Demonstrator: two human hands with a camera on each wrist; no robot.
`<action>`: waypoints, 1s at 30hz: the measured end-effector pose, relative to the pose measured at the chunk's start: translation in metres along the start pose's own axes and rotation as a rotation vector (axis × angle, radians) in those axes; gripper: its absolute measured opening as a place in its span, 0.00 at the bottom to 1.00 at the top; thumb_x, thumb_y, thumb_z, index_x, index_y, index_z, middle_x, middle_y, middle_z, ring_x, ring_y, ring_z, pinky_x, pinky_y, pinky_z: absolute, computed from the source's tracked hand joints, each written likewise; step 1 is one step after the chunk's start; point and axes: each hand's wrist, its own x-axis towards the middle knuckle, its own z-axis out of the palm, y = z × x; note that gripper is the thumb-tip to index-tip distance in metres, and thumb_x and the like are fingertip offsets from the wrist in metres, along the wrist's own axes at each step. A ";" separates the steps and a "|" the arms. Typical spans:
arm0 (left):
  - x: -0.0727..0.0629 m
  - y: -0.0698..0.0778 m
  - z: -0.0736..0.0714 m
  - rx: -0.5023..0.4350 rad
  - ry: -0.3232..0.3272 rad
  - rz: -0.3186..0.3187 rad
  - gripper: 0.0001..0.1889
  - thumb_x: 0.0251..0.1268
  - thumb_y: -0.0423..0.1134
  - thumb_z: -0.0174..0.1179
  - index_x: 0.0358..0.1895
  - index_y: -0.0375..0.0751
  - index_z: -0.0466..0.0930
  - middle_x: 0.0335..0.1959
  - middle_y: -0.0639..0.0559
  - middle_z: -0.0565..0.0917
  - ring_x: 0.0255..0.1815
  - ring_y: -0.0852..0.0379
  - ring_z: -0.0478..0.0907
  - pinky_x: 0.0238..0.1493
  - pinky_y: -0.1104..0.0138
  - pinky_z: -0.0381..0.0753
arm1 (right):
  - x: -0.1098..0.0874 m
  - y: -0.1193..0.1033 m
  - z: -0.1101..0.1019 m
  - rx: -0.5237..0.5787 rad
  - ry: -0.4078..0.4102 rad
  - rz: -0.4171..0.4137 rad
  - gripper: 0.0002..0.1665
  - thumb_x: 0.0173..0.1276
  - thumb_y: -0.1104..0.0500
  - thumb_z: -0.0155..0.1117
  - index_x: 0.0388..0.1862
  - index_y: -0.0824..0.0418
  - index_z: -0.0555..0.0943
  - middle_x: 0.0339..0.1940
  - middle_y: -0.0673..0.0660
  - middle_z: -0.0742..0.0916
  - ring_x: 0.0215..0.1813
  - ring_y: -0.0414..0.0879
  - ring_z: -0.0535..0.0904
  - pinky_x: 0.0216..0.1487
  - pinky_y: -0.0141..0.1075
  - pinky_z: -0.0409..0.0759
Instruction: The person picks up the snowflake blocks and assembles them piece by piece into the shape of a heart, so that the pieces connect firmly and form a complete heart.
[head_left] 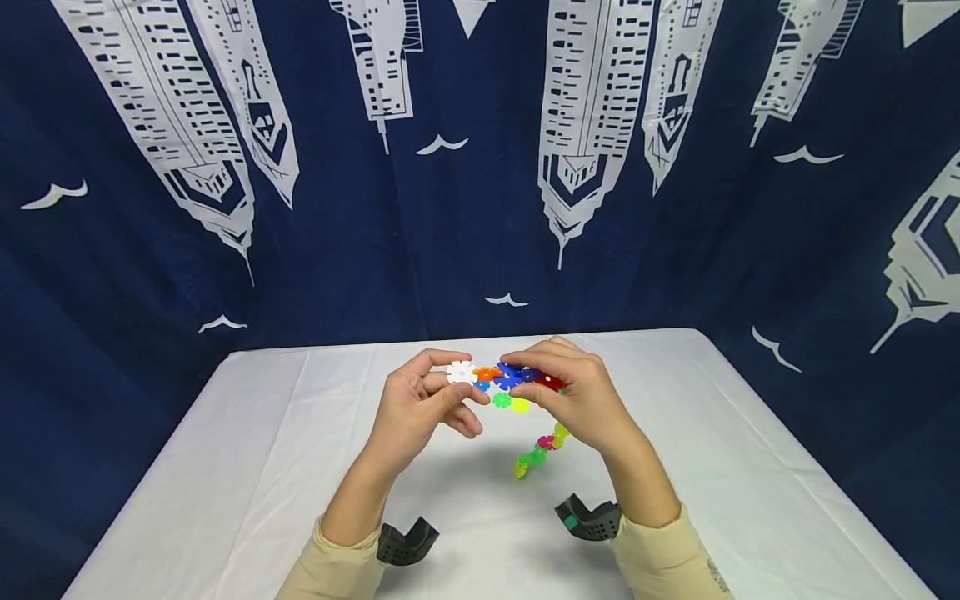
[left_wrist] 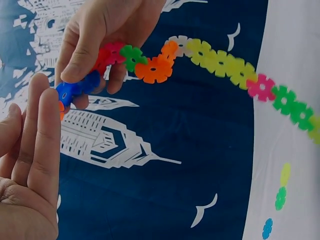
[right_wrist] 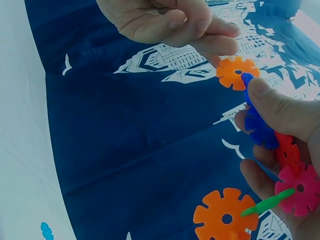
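My left hand point(head_left: 414, 408) pinches a white notched plastic disc point(head_left: 460, 372) between thumb and fingers. An orange notched disc point(right_wrist: 231, 73) sits between the two hands, joined to a blue disc point(head_left: 506, 379). That blue disc is pinched by my right hand point(head_left: 588, 392). From there a chain of linked discs runs on: a second blue disc point(right_wrist: 260, 131), red, a pink disc point(right_wrist: 299, 187), green and orange. Its far part hangs below the right hand, with several yellow discs point(left_wrist: 221, 63), a pink disc point(left_wrist: 261, 87) and green ones. In the left wrist view the white disc is hidden.
On the white-covered table point(head_left: 285, 467) lie a loose blue disc point(left_wrist: 268, 228), a green disc point(head_left: 502, 400) and a yellow disc point(head_left: 521, 405), beyond the hands. A dark blue curtain point(head_left: 465, 233) with white building prints hangs behind the table.
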 end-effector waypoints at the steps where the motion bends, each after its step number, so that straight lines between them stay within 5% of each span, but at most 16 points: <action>1: 0.000 0.000 0.000 -0.001 0.002 0.001 0.19 0.70 0.35 0.62 0.60 0.34 0.71 0.36 0.35 0.89 0.23 0.49 0.88 0.32 0.52 0.88 | 0.000 0.000 0.000 -0.001 0.003 -0.001 0.21 0.54 0.66 0.78 0.48 0.58 0.88 0.40 0.51 0.90 0.41 0.41 0.79 0.34 0.25 0.79; 11: 0.001 -0.002 -0.003 -0.017 -0.038 0.003 0.18 0.69 0.32 0.61 0.59 0.33 0.71 0.39 0.23 0.85 0.30 0.47 0.90 0.34 0.50 0.88 | 0.000 0.001 0.002 -0.011 0.009 0.000 0.21 0.53 0.67 0.78 0.48 0.58 0.88 0.40 0.51 0.90 0.41 0.41 0.79 0.33 0.25 0.79; 30: 0.001 0.001 -0.002 0.035 0.011 -0.002 0.18 0.67 0.31 0.64 0.57 0.35 0.71 0.39 0.27 0.87 0.37 0.52 0.90 0.37 0.54 0.89 | 0.002 0.000 0.006 -0.071 0.025 -0.026 0.22 0.51 0.66 0.79 0.48 0.59 0.88 0.41 0.51 0.91 0.44 0.42 0.80 0.38 0.24 0.80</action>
